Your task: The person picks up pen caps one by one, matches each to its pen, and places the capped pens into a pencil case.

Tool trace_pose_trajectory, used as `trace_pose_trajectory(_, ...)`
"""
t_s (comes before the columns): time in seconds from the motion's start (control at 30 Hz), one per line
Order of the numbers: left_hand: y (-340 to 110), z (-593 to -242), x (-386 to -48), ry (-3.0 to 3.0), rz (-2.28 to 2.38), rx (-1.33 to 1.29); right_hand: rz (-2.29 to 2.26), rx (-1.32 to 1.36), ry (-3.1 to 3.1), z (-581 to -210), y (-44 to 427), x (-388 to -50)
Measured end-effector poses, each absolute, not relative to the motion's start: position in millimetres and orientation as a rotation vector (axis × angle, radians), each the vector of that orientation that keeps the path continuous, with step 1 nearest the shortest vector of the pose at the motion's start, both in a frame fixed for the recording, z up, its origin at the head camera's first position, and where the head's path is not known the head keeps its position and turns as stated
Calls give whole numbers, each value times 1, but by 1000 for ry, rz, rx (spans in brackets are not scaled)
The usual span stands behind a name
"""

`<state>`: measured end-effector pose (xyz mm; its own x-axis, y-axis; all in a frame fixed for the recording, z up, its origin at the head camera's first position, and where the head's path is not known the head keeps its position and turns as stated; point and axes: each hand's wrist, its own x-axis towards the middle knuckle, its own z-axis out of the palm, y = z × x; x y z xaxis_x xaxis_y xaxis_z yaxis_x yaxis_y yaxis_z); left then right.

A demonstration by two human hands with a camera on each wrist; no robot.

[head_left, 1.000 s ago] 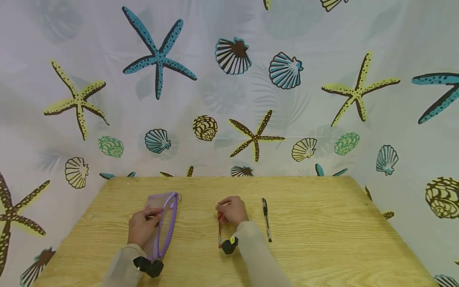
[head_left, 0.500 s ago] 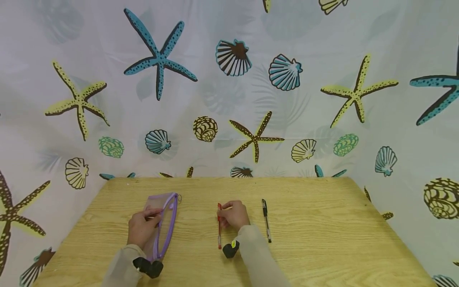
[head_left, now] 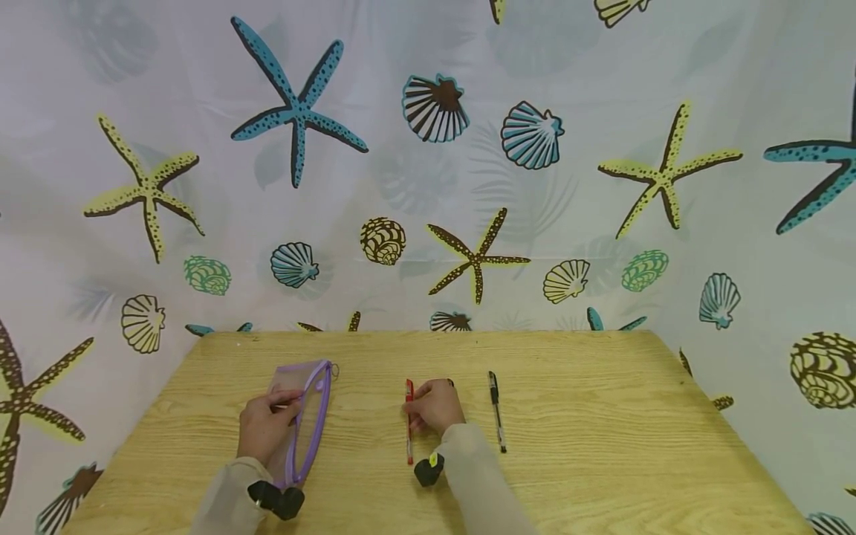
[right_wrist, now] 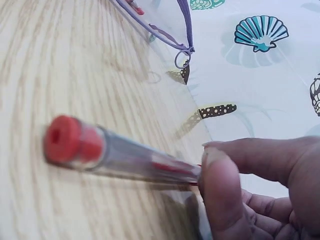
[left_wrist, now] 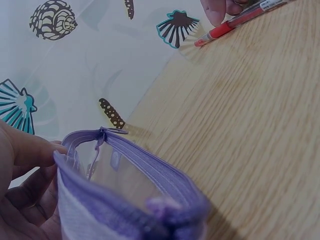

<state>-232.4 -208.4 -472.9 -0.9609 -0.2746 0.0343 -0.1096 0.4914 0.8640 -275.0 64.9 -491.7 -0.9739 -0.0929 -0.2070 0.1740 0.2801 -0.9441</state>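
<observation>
A purple zip pouch [head_left: 310,438] with see-through sides lies on the left of the table, its zip undone and its mouth gaping in the left wrist view. My left hand [head_left: 264,423] pinches the near edge of that mouth between thumb and fingers. Right of the pouch is a red pen [head_left: 409,438], clear-barrelled with a red cap, pointing away from me. My right hand [head_left: 436,405] pinches it from the right, just below the cap. In the right wrist view, the pen's red end plug [right_wrist: 65,139] faces the camera; thumb and forefinger meet at the barrel.
A black pen [head_left: 495,412] lies on the wooden table [head_left: 615,446] to the right of my right hand. A curtain [head_left: 428,178] printed with starfish and shells hangs behind the table and along both sides.
My right hand has slid slightly toward me along the red pen, from its cap to just below, so the cap now shows. The left hand and pouch have stayed put.
</observation>
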Motion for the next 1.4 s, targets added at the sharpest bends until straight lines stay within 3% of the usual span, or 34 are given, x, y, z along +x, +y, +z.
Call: trace_pose_trajectory(1.4,-209,-475,-233,-2559,-1458,332,-1642,97,2444,-493,58,-274)
